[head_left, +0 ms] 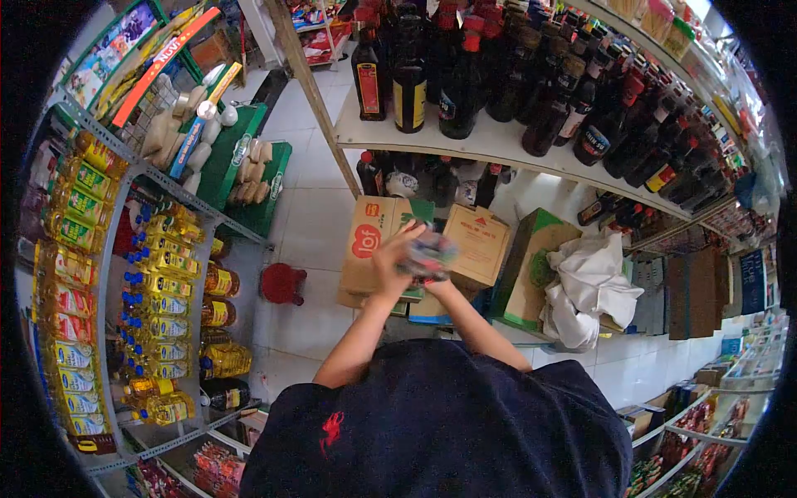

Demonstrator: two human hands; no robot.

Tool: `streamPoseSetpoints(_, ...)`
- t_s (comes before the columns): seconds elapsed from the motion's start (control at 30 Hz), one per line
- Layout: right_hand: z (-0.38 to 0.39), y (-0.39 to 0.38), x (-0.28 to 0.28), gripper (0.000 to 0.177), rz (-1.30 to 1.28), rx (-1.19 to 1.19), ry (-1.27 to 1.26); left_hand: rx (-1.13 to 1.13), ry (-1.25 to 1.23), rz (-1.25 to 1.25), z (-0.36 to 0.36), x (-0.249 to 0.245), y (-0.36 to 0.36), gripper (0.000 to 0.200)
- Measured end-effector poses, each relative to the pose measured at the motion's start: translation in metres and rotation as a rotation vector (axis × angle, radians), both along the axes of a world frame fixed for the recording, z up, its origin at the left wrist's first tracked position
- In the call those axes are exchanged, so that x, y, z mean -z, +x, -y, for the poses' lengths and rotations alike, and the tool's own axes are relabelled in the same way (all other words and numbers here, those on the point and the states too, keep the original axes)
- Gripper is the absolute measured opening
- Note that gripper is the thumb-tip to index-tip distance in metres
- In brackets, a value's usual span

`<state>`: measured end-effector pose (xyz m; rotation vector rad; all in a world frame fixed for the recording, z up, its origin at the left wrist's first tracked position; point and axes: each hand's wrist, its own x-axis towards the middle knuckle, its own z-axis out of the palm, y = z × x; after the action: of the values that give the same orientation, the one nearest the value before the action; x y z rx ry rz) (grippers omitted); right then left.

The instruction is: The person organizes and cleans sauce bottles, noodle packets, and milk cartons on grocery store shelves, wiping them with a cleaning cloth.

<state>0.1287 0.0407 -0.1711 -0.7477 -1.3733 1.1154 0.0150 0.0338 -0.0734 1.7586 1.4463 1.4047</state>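
Note:
A dark, multicoloured object (428,254), smeared by motion, is between my two hands above the cardboard boxes. I cannot make out its kind. My left hand (388,259) presses against its left side, with the fingers reaching up along it. Most of my right hand (437,285) is hidden behind the object's lower right side, where it supports it. Just beneath lie a brown carton with a red logo (369,228) and a plain closed carton (477,241).
Dark sauce bottles (411,83) crowd the white shelf (415,139) ahead. White cloth (589,286) drapes over a green-sided box (531,266) at right. Oil bottles (170,286) fill the left rack. A red stool (282,283) stands on the tiled floor (290,216).

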Motion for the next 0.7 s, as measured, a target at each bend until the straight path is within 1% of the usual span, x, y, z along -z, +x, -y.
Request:
streamPoseSetpoints(0.03, 0.006, 0.012, -0.02, 0.047, 0.4, 0.044, 0.034, -0.106, -0.328, 0.239, -0.003, 0.016, -0.008, 0.035)
streamPoseSetpoints(0.1, 0.002, 0.008, -0.032, 0.04, 0.304, 0.103, -0.219, -0.134, -0.386, 1.352, -0.013, 0.056, -0.04, 0.034)
streamPoseSetpoints(0.13, -0.002, 0.012, -0.023, 0.038, 0.216, 0.08, -0.257, -0.256, -0.371, 1.275, -0.01, 0.064, -0.059, 0.035)
streamPoseSetpoints(0.17, -0.004, 0.015, -0.036, 0.038, 0.218, 0.082, -0.248, -0.375, -0.353, 1.19, -0.004, 0.069, -0.078, 0.035)
streamPoseSetpoints(0.23, -0.003, 0.025, -0.075, 0.028, 0.057, 0.155, -0.437, -0.345, -0.37, 0.808, 0.019, 0.075, -0.114, 0.036)
streamPoseSetpoints(0.27, -0.01, 0.033, -0.076, 0.023, 0.061, 0.18, -0.401, -0.378, -0.297, 0.718, 0.033, 0.087, -0.13, 0.035)
streamPoseSetpoints(0.3, -0.02, 0.042, -0.075, 0.025, 0.015, 0.196, -0.412, -0.409, -0.225, 0.629, 0.048, 0.099, -0.14, 0.035)
streamPoseSetpoints(0.33, -0.026, 0.052, -0.09, 0.026, -0.021, 0.182, -0.417, -0.414, -0.227, 0.68, 0.065, 0.097, -0.145, 0.034)
streamPoseSetpoints(0.37, -0.034, 0.062, -0.104, 0.026, 0.025, 0.253, -0.302, -0.417, -0.229, 0.73, 0.081, 0.093, -0.15, 0.034)
streamPoseSetpoints(0.4, -0.046, 0.073, -0.107, 0.026, 0.027, 0.362, -0.247, -0.407, -0.266, 0.776, 0.096, 0.106, -0.163, 0.034)
streamPoseSetpoints(0.43, -0.048, 0.08, -0.143, 0.027, -0.016, 0.29, -0.186, -0.397, -0.303, 0.823, 0.109, 0.123, -0.174, 0.034)
streamPoseSetpoints(0.47, -0.056, 0.086, -0.165, 0.026, -0.103, 0.332, -0.108, -0.391, -0.306, 0.822, 0.12, 0.134, -0.176, 0.034)
streamPoseSetpoints(0.5, -0.066, 0.091, -0.184, 0.024, -0.081, 0.432, -0.064, -0.502, -0.322, 0.872, 0.13, 0.143, -0.178, 0.033)
streamPoseSetpoints(0.53, -0.081, 0.102, -0.195, 0.024, -0.063, 0.47, 0.005, -0.614, -0.334, 0.923, 0.137, 0.149, -0.179, 0.033)
streamPoseSetpoints(0.57, -0.098, 0.113, -0.206, 0.025, -0.045, 0.507, 0.078, -0.607, -0.333, 0.925, 0.14, 0.151, -0.177, 0.033)
streamPoseSetpoints(0.63, -0.129, 0.131, -0.226, 0.028, 0.035, 0.549, 0.168, -0.667, -0.292, 0.868, 0.147, 0.151, -0.166, 0.033)
streamPoseSetpoints(0.7, -0.149, 0.133, -0.247, 0.03, 0.063, 0.579, 0.224, -0.643, -0.272, 0.87, 0.149, 0.15, -0.161, 0.032)
